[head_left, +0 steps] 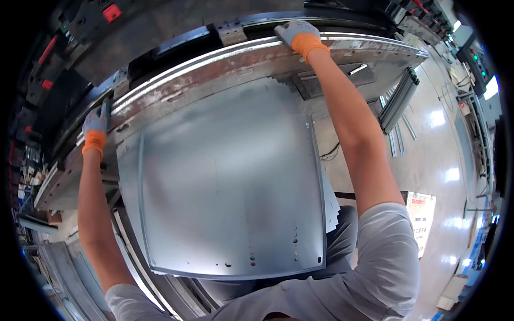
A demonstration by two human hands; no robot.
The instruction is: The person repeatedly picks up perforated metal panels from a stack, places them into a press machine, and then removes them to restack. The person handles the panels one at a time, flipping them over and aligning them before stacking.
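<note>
My left hand (95,122), in a grey glove with an orange cuff, is at the left end of a long steel rail (214,62) on a press machine. Its fingers are bent beside a dark upright piece (105,108); what they close on is hidden. Farther right, my right hand (300,33), gloved alike, curls over the rail's top edge, and I cannot make out what lies under its fingers. Between my forearms lies a stack of grey sheet metal panels (225,176). The top panel has a folded rim and several holes near its close edge. Neither hand touches the panels.
Dark machine tooling (176,45) with red parts runs behind the rail. A bundle of metal strips (399,101) leans at the right, above the shiny floor (428,144). A white printed box (420,219) stands near my right elbow. Metal profiles (80,273) lie at the lower left.
</note>
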